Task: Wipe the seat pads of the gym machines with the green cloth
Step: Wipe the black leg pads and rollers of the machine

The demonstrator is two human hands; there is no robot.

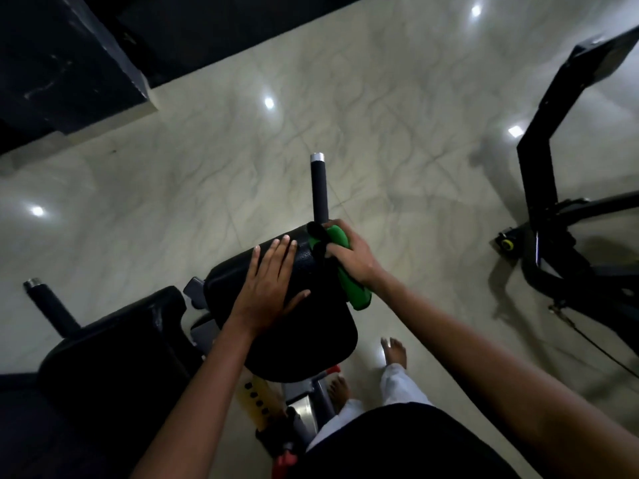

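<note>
Your left hand (268, 288) lies flat on the black seat pad (297, 337), fingers straight and released. Your right hand (349, 254) grips the green cloth (352, 288) at the pad's far edge

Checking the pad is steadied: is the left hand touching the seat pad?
Touching. The head view shows the left hand lying flat on the black seat pad, fingers straight, no gap.
</note>
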